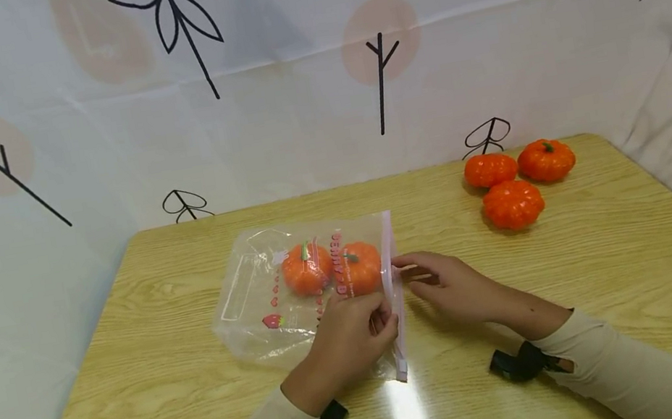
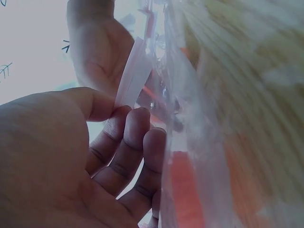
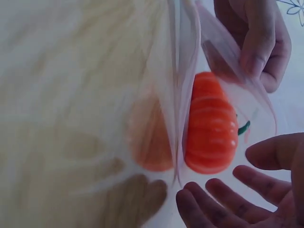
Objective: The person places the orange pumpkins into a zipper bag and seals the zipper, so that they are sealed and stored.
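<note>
A clear zip bag (image 1: pixel 247 341) with pink print lies flat on the table, its pink-edged mouth facing right. Inside are two small orange toy pumpkins, one pumpkin (image 1: pixel 301 279) further in and another pumpkin (image 1: pixel 365 274) close to the mouth. My left hand (image 1: pixel 349 332) pinches the mouth's edge between thumb and fingers; the left wrist view shows the pinched zip strip (image 2: pixel 129 78). At the mouth's right side is my right hand (image 1: pixel 454 286), fingers extended and apart; in the right wrist view the mouth gapes before its fingers, beside the nearer pumpkin. Whether those fingertips touch the bag I cannot tell.
Three more orange toy pumpkins stand together at the table's back right: a left pumpkin (image 1: pixel 490 170), a right pumpkin (image 1: pixel 547 160) and a front pumpkin (image 1: pixel 513 205). A patterned white cloth (image 1: pixel 297 128) hangs behind the wooden table (image 1: pixel 165 383).
</note>
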